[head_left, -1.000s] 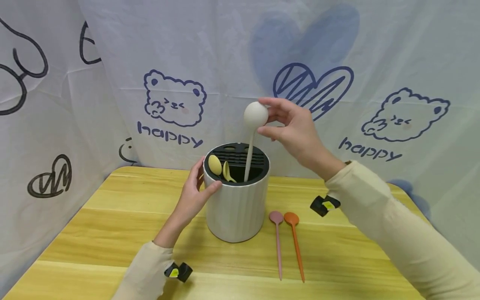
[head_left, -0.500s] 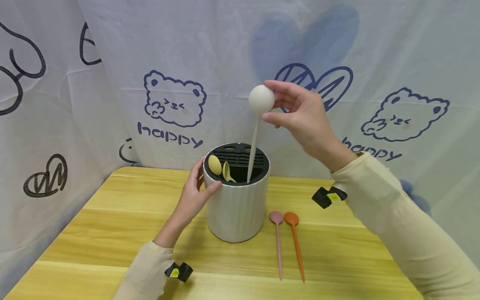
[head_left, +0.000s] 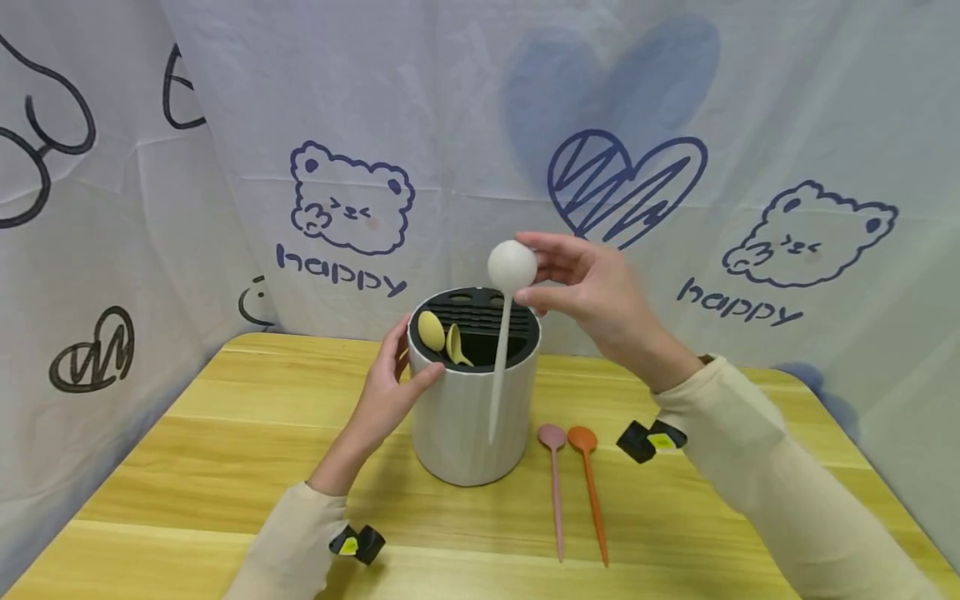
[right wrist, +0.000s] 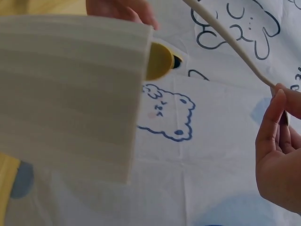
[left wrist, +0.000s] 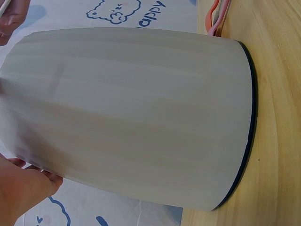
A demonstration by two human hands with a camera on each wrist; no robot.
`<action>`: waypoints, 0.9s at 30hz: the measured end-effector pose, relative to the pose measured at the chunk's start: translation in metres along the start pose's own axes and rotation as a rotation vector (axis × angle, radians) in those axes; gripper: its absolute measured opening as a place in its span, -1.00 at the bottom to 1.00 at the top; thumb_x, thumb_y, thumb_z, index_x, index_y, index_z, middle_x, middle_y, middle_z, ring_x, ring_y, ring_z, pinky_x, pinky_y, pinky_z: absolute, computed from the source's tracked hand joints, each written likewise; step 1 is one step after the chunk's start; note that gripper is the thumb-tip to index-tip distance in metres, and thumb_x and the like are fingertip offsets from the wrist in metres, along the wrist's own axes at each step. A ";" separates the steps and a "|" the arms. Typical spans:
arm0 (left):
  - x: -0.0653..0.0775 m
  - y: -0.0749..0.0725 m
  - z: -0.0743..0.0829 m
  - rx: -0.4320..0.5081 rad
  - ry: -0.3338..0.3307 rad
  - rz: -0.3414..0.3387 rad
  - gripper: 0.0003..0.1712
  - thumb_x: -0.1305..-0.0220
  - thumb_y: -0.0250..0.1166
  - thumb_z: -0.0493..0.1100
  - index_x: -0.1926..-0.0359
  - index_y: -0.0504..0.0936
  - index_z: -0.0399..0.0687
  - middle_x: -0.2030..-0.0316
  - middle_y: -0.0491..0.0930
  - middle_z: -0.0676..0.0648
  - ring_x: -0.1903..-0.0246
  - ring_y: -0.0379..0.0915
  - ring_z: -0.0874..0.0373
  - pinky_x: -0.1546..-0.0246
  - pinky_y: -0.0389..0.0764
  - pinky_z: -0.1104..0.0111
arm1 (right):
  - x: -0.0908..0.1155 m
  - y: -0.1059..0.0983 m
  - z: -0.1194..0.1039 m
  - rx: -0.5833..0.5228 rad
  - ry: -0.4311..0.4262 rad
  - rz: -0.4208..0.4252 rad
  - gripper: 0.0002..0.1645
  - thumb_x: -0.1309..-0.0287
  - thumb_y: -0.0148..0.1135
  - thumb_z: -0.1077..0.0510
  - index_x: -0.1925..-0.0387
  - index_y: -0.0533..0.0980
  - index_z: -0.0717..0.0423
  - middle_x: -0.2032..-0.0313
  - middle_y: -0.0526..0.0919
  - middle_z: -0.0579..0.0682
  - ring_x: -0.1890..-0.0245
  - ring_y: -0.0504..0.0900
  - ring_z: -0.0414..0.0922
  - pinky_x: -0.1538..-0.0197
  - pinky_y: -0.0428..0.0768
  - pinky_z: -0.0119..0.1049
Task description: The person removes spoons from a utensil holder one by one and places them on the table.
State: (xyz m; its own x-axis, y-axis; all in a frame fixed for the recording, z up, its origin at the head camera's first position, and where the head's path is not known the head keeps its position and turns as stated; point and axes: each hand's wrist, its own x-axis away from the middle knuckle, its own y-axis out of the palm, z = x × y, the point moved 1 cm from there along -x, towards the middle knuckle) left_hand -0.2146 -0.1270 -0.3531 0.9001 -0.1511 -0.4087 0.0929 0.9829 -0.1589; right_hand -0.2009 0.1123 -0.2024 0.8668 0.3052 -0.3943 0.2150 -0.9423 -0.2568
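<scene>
My right hand [head_left: 592, 296] pinches a white spoon [head_left: 512, 265] by its round bowl, bowl up. The spoon's handle hangs down and overlaps the front wall of a white ribbed utensil holder [head_left: 457, 433] in the head view. In the right wrist view the spoon handle [right wrist: 230, 40] runs up from the fingertips, beside the holder's rim. My left hand [head_left: 382, 396] holds the holder's left side, thumb at the front rim and fingers round the far side. A yellow spoon [head_left: 431, 330] and a second yellow utensil [head_left: 455, 343] stand in the left of its front opening.
On the wooden table [head_left: 262, 467], right of the holder, a pink spoon [head_left: 552, 437] and an orange spoon [head_left: 582, 438] lie side by side, bowls away from me. Slots and round holes fill the back of the holder's black lid [head_left: 487, 317]. A printed cloth [head_left: 450, 125] hangs behind.
My right hand first raised the white spoon slightly, then lowered it. Its handle tip, over the holder's opening before, now shows in front of the wall. My left hand stays put.
</scene>
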 end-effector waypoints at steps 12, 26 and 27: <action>0.001 0.000 0.000 -0.012 -0.011 -0.003 -0.07 -0.22 0.26 -0.11 -0.49 -0.03 -0.22 -0.45 0.01 -0.20 -0.41 -0.04 -0.08 -0.40 0.02 0.11 | 0.024 -0.001 0.033 -0.037 0.110 -0.051 -0.35 0.00 0.32 0.48 -0.21 0.44 0.34 0.15 0.59 0.14 0.22 0.61 -0.09 0.29 0.64 -0.33; 0.001 0.000 0.001 -0.015 -0.017 -0.006 -0.06 -0.22 0.26 -0.10 -0.49 -0.03 -0.21 -0.46 0.00 -0.18 -0.41 -0.05 -0.07 -0.40 0.03 0.11 | 0.060 -0.010 0.077 -0.069 0.200 -0.083 -0.38 -0.05 0.34 0.39 -0.19 0.43 0.39 0.14 0.61 0.12 0.21 0.59 -0.07 0.22 0.64 -0.31; 0.001 0.000 0.001 -0.015 -0.017 -0.007 -0.06 -0.22 0.26 -0.11 -0.49 -0.03 -0.21 -0.46 0.00 -0.18 -0.42 -0.05 -0.07 -0.40 0.03 0.11 | 0.062 -0.011 0.080 -0.071 0.202 -0.086 -0.38 -0.04 0.34 0.39 -0.19 0.43 0.39 0.14 0.62 0.12 0.21 0.59 -0.07 0.21 0.64 -0.31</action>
State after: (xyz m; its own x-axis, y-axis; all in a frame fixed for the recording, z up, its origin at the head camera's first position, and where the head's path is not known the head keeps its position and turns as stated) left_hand -0.2132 -0.1267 -0.3531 0.9064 -0.1563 -0.3924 0.0930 0.9801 -0.1755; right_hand -0.1850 0.1523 -0.2944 0.9148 0.3579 -0.1873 0.3170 -0.9234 -0.2162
